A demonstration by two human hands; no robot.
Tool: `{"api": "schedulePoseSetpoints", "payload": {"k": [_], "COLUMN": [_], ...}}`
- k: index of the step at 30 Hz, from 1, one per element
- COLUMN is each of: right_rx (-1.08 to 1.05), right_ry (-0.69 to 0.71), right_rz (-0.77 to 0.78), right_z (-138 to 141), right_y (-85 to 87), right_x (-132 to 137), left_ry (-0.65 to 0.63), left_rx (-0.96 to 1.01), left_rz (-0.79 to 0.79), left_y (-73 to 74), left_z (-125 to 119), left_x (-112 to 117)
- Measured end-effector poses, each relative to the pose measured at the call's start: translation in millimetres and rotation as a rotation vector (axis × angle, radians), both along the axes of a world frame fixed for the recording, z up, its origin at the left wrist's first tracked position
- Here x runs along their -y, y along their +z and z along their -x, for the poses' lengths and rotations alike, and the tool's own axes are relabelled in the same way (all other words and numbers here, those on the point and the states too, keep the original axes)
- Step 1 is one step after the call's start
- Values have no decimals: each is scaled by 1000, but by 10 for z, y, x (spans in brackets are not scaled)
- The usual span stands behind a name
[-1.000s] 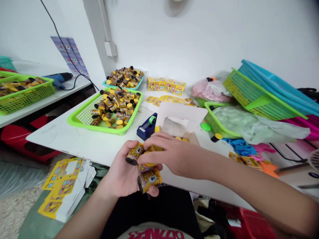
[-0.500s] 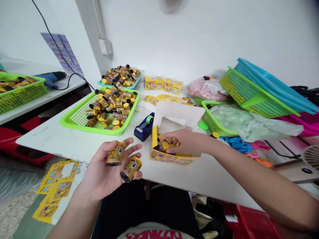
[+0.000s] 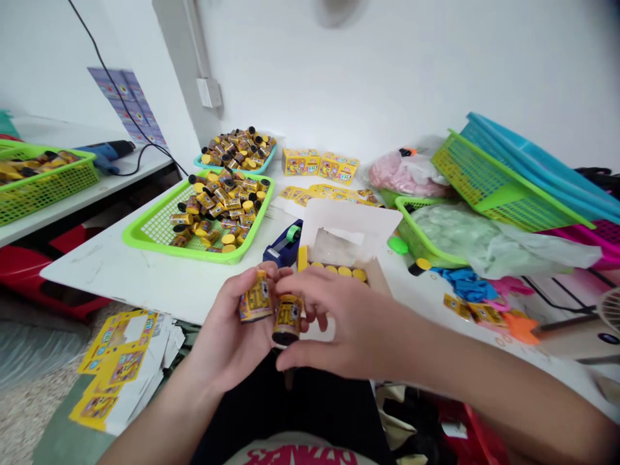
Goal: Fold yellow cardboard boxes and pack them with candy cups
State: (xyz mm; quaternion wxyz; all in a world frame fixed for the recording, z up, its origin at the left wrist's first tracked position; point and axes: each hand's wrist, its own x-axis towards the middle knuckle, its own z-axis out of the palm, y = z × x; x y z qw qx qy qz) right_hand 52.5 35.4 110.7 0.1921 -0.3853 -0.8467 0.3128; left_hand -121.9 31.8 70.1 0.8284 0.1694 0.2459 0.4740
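My left hand (image 3: 230,339), palm up, is closed on a small yellow canister (image 3: 256,298) with a printed label. A second yellow canister (image 3: 287,319) with a black end rests against its fingers. My right hand (image 3: 329,316) reaches over this second one, fingertips at its top and side; its thumb stands apart below. Behind my right hand is a yellow printed box (image 3: 303,258) with its white windowed lid raised. A row of yellow-capped canisters (image 3: 345,270) shows inside; my right hand hides the box front.
Left of the box are a blue tape dispenser (image 3: 283,245) and a green basket (image 3: 130,236) of canisters, with a blue tray (image 3: 265,166) of more behind. Two closed boxes (image 3: 320,166) stand by the wall. Baskets (image 3: 484,187) and plastic bags crowd the right; a lone canister (image 3: 419,266) lies there.
My right hand has left the box interior and moved left to the canisters at my left hand. The second canister has turned more upright. A row of yellow caps now shows in the box.
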Motion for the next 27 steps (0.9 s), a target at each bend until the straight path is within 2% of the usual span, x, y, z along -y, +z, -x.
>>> {"api": "schedulePoseSetpoints", "payload": {"k": [2,4,7,9,13,16,22,24,27], "right_rx": [9,20,9,13,51,29,-47,-64,-71], "right_ry": [15,-38,-159,-200,-190,-178,-249,-245,-267], "right_rz": [-144,-199,-160,-58,186,243,460,464,379], "right_z": [25,-76,-342,-481,-511,-415,-312,-299,-274], "right_y": [-27,-44,-64,-116,-336,-495,-593,-628,-717], "right_x": [72,10,-228,-387,-578,-638,-646,-648,-669], "left_ry": [61,136,221,234,185,147,69,47,22], "left_rx": [8,-16,-131,-233,-373,-433,-531,-547,-554], "left_rz": [-42,-93,-166,-211,-292,-370,-472,-472,-466], "left_y": [22,8,-74,-147,-273,-325,-382,-398,-415], "left_z": [-49,-33,87,185,328,383,434,437,436], "left_x": [-1,-10,-25,-29,-16,-3,-15,-23,-31]}}
